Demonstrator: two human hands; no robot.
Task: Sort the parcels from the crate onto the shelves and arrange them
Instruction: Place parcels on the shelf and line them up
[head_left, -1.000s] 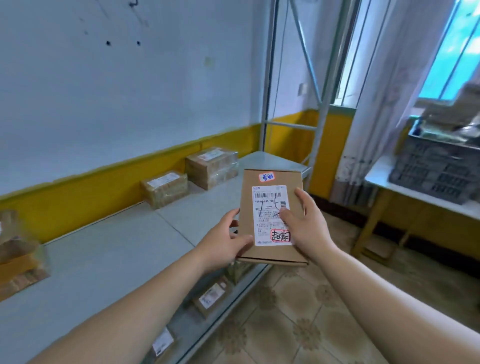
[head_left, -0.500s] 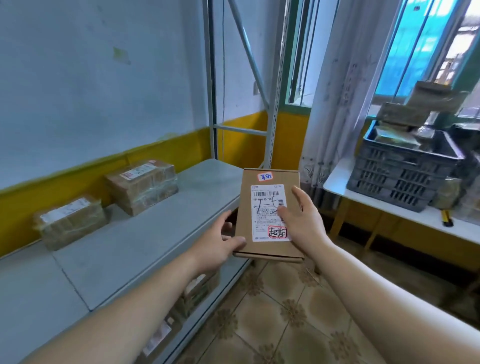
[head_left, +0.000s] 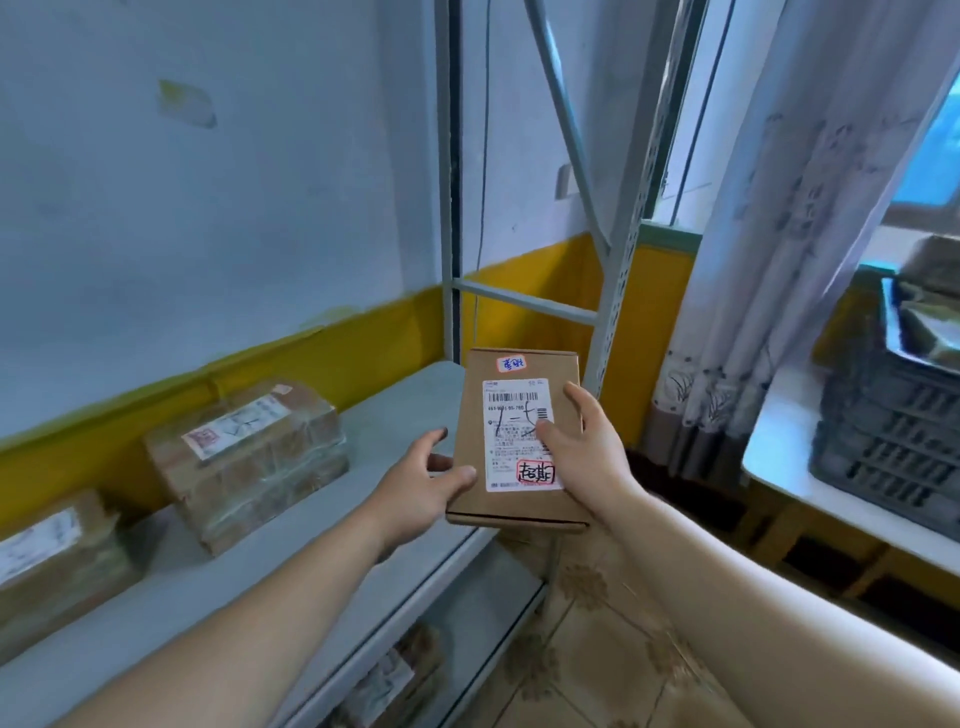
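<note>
Both hands grip the flat parcel (head_left: 519, 441) label-up: left hand (head_left: 423, 486) at its near-left corner, right hand (head_left: 584, 452) along its right edge. It is held over the shelf (head_left: 332, 545) end, so the label probably stays readable before placement.

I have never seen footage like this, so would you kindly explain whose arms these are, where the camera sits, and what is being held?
There is no machine here: these are a person's bare arms, filmed by one wide-angle camera worn on the head, looking forward and down. The left hand and right hand hold a flat cardboard parcel by its side edges, thumbs on top, label facing up. To their left is a grey metal shelf with two taped parcels lying on it; more sit on the shelf below. On the right, a dark plastic crate stands on a white table.
</note>
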